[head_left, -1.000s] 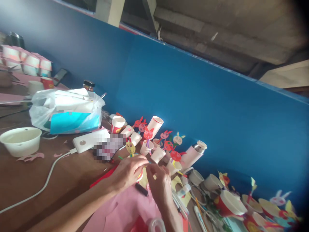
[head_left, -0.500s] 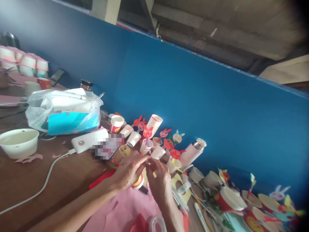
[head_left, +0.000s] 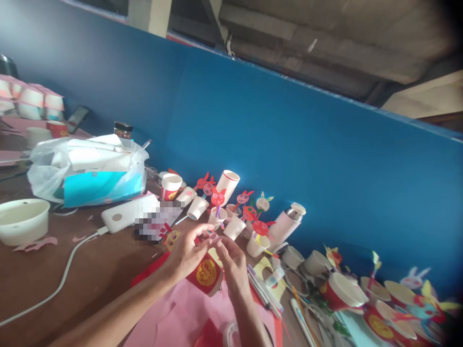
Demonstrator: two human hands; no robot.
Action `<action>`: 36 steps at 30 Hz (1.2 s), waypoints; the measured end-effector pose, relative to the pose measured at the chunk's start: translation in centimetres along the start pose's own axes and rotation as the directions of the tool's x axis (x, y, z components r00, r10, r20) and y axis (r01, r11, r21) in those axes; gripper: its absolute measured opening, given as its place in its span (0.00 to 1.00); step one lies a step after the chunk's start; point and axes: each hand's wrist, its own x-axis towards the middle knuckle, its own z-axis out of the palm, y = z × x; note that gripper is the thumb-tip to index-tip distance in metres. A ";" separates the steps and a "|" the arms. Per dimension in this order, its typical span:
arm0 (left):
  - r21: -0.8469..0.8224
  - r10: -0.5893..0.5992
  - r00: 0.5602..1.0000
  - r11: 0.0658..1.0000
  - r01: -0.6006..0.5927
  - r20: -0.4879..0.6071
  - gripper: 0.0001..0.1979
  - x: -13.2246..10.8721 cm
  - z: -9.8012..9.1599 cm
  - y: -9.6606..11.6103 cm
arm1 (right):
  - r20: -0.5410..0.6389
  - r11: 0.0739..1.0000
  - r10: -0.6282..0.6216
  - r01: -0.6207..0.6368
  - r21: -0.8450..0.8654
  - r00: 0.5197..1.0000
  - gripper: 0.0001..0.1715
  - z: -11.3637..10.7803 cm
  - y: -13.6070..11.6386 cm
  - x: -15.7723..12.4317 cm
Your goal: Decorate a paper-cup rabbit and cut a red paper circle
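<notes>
My left hand (head_left: 186, 250) is closed round a red paper cup (head_left: 206, 275) with a gold emblem, tilted on its side above the pink paper (head_left: 181, 315). A small yellow paper face (head_left: 172, 237) pokes out to the left of that hand. My right hand (head_left: 231, 258) pinches something small at the cup's top, fingertips meeting the left hand's. Just behind stand several small white cups with red paper rabbit heads (head_left: 219, 197) on sticks.
A brown table (head_left: 36, 274) holds a white bowl (head_left: 21, 221), a plastic bag of tissues (head_left: 87, 173), a white power bank (head_left: 119, 218) with its cable (head_left: 61, 284), a white flask (head_left: 285, 224), pens and more decorated cups (head_left: 343, 291) at right. A blue wall (head_left: 289, 154) runs behind.
My hands have lifted the red cup and turned it so its gold emblem shows. The yellow paper face has moved down to the left. The view has shifted a little left.
</notes>
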 end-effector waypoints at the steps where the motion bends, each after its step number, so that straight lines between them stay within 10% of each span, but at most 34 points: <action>1: -0.005 -0.012 1.000 1.000 0.012 0.005 0.16 0.0 0.1 -0.1 | -0.009 1.000 0.011 -0.011 0.001 1.000 0.21 0.2 0.1 0.0; 28: -0.178 -0.151 0.979 0.968 0.175 0.138 0.11 0.1 0.3 0.3 | -0.058 0.998 -0.046 0.044 -0.046 0.997 0.18 -0.3 0.2 0.1; 36: -0.306 -0.126 0.980 0.937 0.168 0.153 0.16 0.9 0.0 -0.7 | -0.129 0.981 -0.071 0.046 -0.191 0.989 0.20 -3.6 1.1 0.8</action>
